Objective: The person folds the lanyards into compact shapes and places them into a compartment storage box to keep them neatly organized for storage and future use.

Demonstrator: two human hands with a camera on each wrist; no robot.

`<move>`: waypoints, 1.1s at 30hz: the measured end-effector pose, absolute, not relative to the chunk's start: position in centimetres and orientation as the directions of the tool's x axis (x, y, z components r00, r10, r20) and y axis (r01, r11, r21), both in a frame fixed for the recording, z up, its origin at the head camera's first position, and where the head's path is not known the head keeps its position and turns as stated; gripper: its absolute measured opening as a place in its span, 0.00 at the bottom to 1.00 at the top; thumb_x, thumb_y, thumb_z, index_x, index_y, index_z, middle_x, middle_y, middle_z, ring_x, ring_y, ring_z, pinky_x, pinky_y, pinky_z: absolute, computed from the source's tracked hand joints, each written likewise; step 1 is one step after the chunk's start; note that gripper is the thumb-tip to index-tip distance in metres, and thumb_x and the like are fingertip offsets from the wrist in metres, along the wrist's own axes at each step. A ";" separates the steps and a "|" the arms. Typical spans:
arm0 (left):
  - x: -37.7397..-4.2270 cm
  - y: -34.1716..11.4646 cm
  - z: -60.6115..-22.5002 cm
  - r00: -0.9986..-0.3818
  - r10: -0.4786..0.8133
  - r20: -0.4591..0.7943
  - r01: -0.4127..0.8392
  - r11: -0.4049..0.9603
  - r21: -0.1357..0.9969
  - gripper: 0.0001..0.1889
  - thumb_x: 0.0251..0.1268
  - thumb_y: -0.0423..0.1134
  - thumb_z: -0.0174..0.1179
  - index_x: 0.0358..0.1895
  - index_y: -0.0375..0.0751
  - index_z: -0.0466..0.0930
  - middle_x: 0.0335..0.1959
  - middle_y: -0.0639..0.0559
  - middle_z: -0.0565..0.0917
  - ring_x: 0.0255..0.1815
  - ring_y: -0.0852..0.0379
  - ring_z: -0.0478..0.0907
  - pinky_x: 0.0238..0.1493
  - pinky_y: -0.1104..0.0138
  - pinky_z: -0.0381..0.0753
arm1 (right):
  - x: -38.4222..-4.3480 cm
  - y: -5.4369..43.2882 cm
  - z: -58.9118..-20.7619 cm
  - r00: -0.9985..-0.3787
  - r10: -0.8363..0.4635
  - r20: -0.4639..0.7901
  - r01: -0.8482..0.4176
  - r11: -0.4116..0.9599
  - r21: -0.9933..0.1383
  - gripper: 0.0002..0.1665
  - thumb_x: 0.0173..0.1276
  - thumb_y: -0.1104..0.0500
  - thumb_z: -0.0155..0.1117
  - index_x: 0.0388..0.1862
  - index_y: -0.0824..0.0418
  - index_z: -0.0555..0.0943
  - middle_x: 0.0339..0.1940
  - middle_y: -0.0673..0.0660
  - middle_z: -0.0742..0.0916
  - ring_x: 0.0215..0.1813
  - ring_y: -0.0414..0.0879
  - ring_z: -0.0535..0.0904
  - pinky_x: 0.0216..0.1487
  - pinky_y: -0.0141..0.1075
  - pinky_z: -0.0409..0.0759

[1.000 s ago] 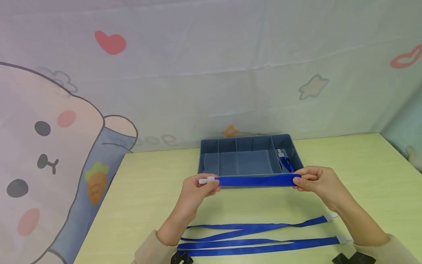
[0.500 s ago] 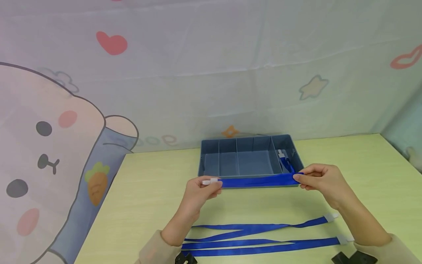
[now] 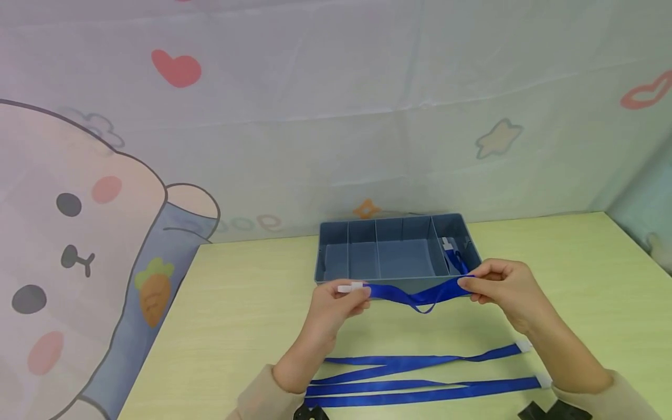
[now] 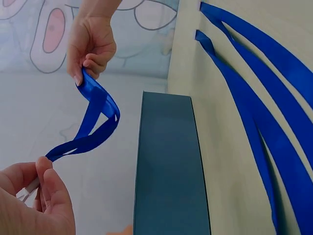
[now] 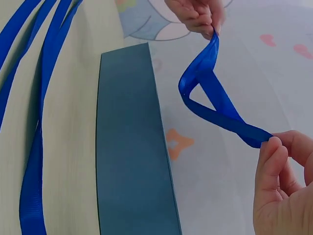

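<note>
A folded blue lanyard hangs slack between both hands, just in front of the tray's near wall. My left hand pinches its end by the white plastic clip. At the other end, the thumb and fingers of my right hand pinch the folded strap. In the left wrist view the strap sags into an open loop between the hands. One more blue lanyard with a white clip lies in the right compartment of the grey-blue tray.
Two blue lanyards, an upper one and a lower one, lie stretched across the pale yellow table close to the body, white clips to the right. A printed cloth backdrop hangs right behind the tray.
My left hand has moved to the right, toward my right hand. The strap, taut before, now droops in the middle. The right hand has shifted only slightly.
</note>
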State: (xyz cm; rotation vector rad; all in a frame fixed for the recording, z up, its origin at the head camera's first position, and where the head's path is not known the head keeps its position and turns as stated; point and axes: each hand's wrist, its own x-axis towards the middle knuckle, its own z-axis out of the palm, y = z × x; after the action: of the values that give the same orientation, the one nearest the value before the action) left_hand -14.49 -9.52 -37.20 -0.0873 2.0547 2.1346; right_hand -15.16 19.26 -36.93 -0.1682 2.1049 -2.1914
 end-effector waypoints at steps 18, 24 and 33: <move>-15.2 -10.9 -37.3 -0.976 0.053 -0.213 -0.216 -0.069 0.974 0.13 0.58 0.30 0.61 0.43 0.24 0.78 0.26 0.51 0.82 0.25 0.63 0.79 0.35 0.74 0.80 | -15.6 22.1 -37.5 -0.939 -0.341 -0.047 0.159 -0.309 -0.938 0.17 0.66 0.73 0.55 0.24 0.58 0.83 0.22 0.51 0.84 0.22 0.37 0.80 0.25 0.22 0.78; -15.0 -10.8 -37.5 -0.963 0.060 -0.264 -0.270 -0.125 0.955 0.09 0.57 0.30 0.61 0.38 0.28 0.78 0.23 0.52 0.82 0.22 0.64 0.78 0.31 0.76 0.79 | -15.4 22.1 -37.4 -0.923 -0.377 -0.073 0.214 -0.348 -0.913 0.19 0.67 0.73 0.51 0.22 0.58 0.81 0.19 0.50 0.82 0.21 0.36 0.78 0.24 0.20 0.76; -14.9 -10.1 -36.8 -0.957 0.088 -0.275 -0.287 -0.196 0.938 0.01 0.56 0.28 0.61 0.29 0.35 0.78 0.21 0.53 0.81 0.20 0.65 0.77 0.28 0.77 0.78 | -15.2 21.8 -36.7 -0.874 -0.485 -0.040 0.304 -0.480 -0.823 0.21 0.69 0.74 0.44 0.22 0.59 0.79 0.21 0.52 0.83 0.23 0.38 0.81 0.28 0.21 0.78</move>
State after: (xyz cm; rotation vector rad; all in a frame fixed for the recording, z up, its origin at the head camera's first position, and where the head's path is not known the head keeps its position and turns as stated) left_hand -14.89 -10.08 -36.78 -0.2332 1.8161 2.2451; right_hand -15.19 21.77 -36.68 -0.2732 1.2496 -2.3500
